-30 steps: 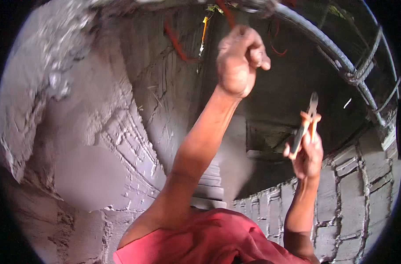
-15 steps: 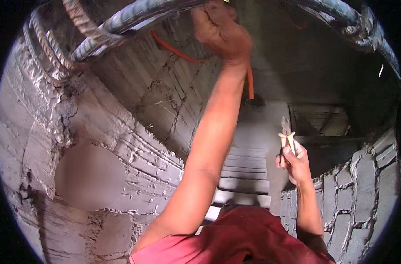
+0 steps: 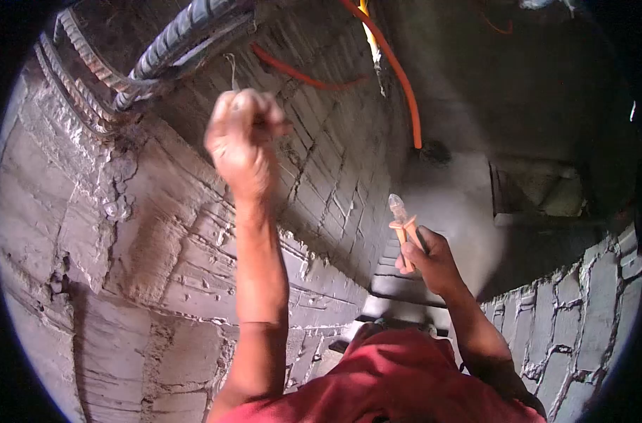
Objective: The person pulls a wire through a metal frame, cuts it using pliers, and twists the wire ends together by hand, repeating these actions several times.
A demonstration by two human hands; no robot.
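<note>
My left hand (image 3: 245, 141) is raised at the upper left, its fingers closed and somewhat blurred. A thin bent wire (image 3: 233, 69) sticks up from its fingertips, below the ribbed steel bars (image 3: 183, 35). Lower and to the right, my right hand (image 3: 428, 259) is wrapped round the handles of pliers (image 3: 405, 227) with pale orange grips. The metal jaws point up and look closed.
Rusty rebar loops (image 3: 78, 84) stand out at the upper left. An orange tube (image 3: 398, 63) hangs at the top centre, and another (image 3: 293, 72) curves beside it. Rough block walls (image 3: 560, 317) rise on both sides, with steps (image 3: 405, 287) below.
My left hand has come down and left from the bar at the top, with the wire now showing. My right hand has moved left with the pliers. The view has shifted.
</note>
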